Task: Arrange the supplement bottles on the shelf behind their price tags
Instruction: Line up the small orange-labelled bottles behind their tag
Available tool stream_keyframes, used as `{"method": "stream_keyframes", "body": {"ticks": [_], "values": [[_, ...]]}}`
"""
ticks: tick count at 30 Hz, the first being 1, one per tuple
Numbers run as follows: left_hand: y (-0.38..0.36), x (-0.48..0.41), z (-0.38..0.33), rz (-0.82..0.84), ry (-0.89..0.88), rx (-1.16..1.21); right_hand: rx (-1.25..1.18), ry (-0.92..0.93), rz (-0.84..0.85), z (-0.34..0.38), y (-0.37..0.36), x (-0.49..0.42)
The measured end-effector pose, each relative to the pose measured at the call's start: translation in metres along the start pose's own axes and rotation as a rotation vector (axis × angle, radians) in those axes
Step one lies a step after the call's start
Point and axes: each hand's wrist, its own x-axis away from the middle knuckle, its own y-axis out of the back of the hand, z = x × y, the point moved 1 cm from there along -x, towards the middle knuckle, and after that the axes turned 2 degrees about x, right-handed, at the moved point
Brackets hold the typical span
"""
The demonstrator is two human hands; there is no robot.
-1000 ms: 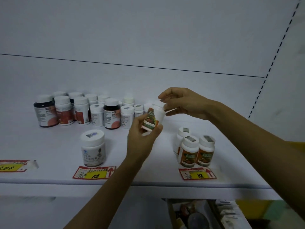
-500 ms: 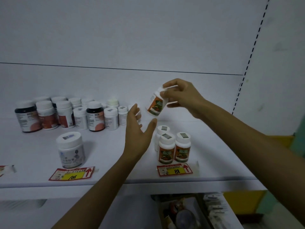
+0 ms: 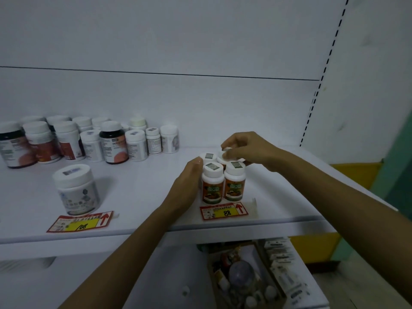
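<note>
Four small white-capped bottles with orange labels stand in a tight square behind the red-and-yellow "88" price tag point(image 3: 224, 211) on the white shelf point(image 3: 145, 197). The front two bottles point(image 3: 213, 186) point(image 3: 234, 184) show their labels. My right hand point(image 3: 247, 148) grips the cap of the back right bottle point(image 3: 223, 159), which stands among the others. My left hand point(image 3: 187, 186) lies flat against the left side of the group, holding nothing. Only the cap of the back left bottle point(image 3: 208, 156) shows.
A large white jar point(image 3: 75, 190) stands behind the "108" price tag point(image 3: 81, 220). Several mixed bottles point(image 3: 111, 143) crowd the back left of the shelf. Below the shelf edge sits an open box of assorted goods point(image 3: 256, 275). A slotted upright point(image 3: 321, 85) bounds the shelf on the right.
My left hand passed the orange-label bottle to my right, which brought it down into the group behind the "88" tag. My left hand moved right to press against the group.
</note>
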Motion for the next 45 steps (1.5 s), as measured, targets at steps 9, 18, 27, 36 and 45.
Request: {"method": "stream_keyframes", "body": {"ticks": [9,18,27,36,45], "values": [[0.001,-0.002,-0.002,0.012,-0.049,-0.031,-0.059,0.009,0.003,-0.012,-0.003,0.006],[0.002,0.0,-0.002,0.02,-0.096,-0.041,-0.551,-0.133,-0.139,-0.048,-0.048,0.015],[0.002,0.004,-0.006,0.018,-0.099,-0.072,-0.525,-0.181,-0.191,-0.041,-0.047,0.023],[0.026,0.02,-0.047,-0.079,-0.202,-0.253,-0.217,-0.044,-0.47,0.029,-0.019,0.065],[0.181,0.121,-0.097,-0.071,-0.483,-0.546,-0.046,0.228,-0.474,0.175,-0.112,0.095]]}}
